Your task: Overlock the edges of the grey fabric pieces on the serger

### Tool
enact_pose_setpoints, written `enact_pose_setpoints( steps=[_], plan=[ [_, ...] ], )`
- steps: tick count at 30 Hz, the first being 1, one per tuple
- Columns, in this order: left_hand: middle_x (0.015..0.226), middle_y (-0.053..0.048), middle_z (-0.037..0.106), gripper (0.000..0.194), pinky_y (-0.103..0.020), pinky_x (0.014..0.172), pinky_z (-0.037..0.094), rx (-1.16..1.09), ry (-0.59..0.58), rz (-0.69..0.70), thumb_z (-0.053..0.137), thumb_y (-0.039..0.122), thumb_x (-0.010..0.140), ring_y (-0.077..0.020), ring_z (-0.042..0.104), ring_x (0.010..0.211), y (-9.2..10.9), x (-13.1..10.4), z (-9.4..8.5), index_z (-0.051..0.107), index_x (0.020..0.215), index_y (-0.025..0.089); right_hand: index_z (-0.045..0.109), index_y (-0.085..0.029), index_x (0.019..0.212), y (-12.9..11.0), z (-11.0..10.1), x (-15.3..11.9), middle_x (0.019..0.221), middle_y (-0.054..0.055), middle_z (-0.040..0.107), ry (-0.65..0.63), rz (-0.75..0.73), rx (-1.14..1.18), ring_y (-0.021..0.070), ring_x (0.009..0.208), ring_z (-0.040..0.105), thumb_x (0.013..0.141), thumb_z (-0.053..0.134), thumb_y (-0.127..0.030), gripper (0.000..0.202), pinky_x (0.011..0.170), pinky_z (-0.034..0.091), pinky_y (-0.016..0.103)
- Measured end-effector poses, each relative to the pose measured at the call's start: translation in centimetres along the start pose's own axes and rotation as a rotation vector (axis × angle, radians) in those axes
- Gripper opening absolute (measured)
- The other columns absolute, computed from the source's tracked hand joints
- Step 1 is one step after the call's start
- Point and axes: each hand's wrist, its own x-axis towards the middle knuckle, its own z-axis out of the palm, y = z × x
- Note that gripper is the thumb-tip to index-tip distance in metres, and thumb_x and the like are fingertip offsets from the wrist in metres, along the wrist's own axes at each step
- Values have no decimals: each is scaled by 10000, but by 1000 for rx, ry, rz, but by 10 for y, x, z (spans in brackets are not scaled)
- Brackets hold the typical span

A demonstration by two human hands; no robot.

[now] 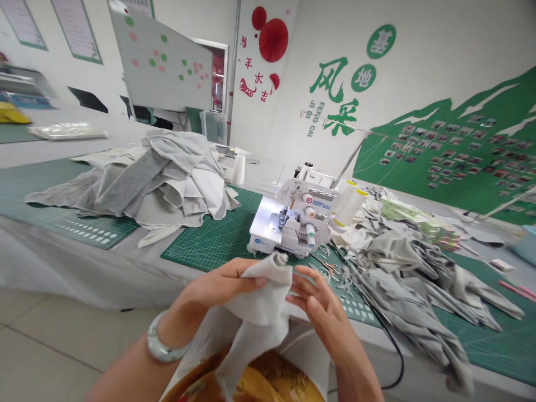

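A light grey-white piece of fabric [268,301] hangs in front of me, its top end rolled or folded over. My left hand [226,282], with a pale bangle at the wrist, pinches it from the left between thumb and fingers. At the cloth's right edge, my right hand [318,301] has its fingers apart; whether the fingertips touch the cloth I cannot tell. Just beyond both hands stands a white overlock sewing machine [293,218] with its lamp lit. The lower end of the cloth drops over my lap.
Piled grey and white fabric [167,178] lies left of the machine; another heap [402,268] spreads on the right. Scissors [333,269] and thread scraps lie beside the machine on a green cutting mat [209,240]. White thread cones [352,204] stand behind it. A black cable [400,357] hangs off the table edge.
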Motion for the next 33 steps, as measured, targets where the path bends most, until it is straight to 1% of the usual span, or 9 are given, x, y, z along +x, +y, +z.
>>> enact_pose_setpoints(
  steps=[2, 4, 7, 12, 15, 18, 22, 26, 33],
  plan=[
    [926, -79, 696, 323, -262, 767, 460, 220, -225, 35, 651, 415, 832, -212, 613, 846, 10, -2, 0, 733, 970, 135, 488, -327, 1330, 2, 11, 11, 1351, 83, 554, 42, -107, 20, 247, 1223, 521, 755, 722, -551, 660, 1009, 416, 387],
    [951, -74, 692, 306, -270, 832, 446, 368, -314, 57, 584, 389, 877, -222, 603, 901, 19, -4, -2, 724, 991, 142, 582, -307, 1246, 2, 21, 19, 1152, 65, 658, 22, -132, -35, 223, 1077, 595, 736, 757, -512, 578, 925, 463, 339],
    [916, -55, 685, 284, -261, 830, 438, 485, -232, 40, 564, 363, 877, -210, 592, 884, 25, -8, -8, 712, 975, 141, 724, -245, 946, -1, 27, 21, 836, 23, 679, 28, -106, -170, 146, 761, 605, 808, 719, -399, 208, 690, 475, 236],
    [661, -10, 540, 320, -199, 559, 337, 435, 18, 16, 574, 400, 841, -123, 447, 625, 23, -14, -11, 638, 735, 106, 715, -201, 890, -8, 31, 20, 748, 6, 602, 2, -132, -220, 137, 685, 539, 778, 735, -401, 231, 634, 444, 236],
    [655, 1, 499, 261, -198, 552, 304, 413, -8, 27, 576, 334, 842, -110, 412, 623, 22, -12, -3, 607, 705, 115, 669, -206, 896, -13, 41, 22, 891, 23, 589, 18, -222, -292, 172, 840, 542, 718, 791, -349, 259, 758, 445, 270],
    [647, 15, 468, 218, -195, 566, 302, 386, -23, 38, 618, 292, 813, -106, 402, 637, 21, -9, 2, 579, 680, 124, 584, -203, 764, -18, 48, 24, 836, 8, 548, 127, -311, -253, 147, 794, 512, 838, 672, -311, 159, 720, 423, 247],
    [657, 44, 434, 364, -171, 528, 305, -61, 8, 16, 793, 264, 630, -75, 391, 590, 15, -9, -7, 449, 668, 152, 547, -209, 809, -20, 44, 25, 730, -24, 501, 234, -247, -150, 108, 643, 441, 890, 612, -329, 159, 565, 366, 197],
    [673, 57, 416, 500, -145, 491, 306, -372, -6, 10, 826, 225, 588, -54, 395, 555, 13, -10, -18, 338, 684, 181, 589, -213, 896, -19, 38, 22, 761, -13, 538, 231, -195, -247, 114, 671, 472, 914, 581, -349, 137, 585, 375, 196],
    [767, 0, 554, 357, -172, 579, 366, -188, 57, 173, 770, 200, 708, -82, 495, 652, 13, -9, -17, 416, 735, 164, 640, -187, 851, -21, 40, 23, 762, 13, 569, 90, -227, -311, 142, 683, 499, 881, 586, -429, 250, 605, 395, 231]
  ],
)
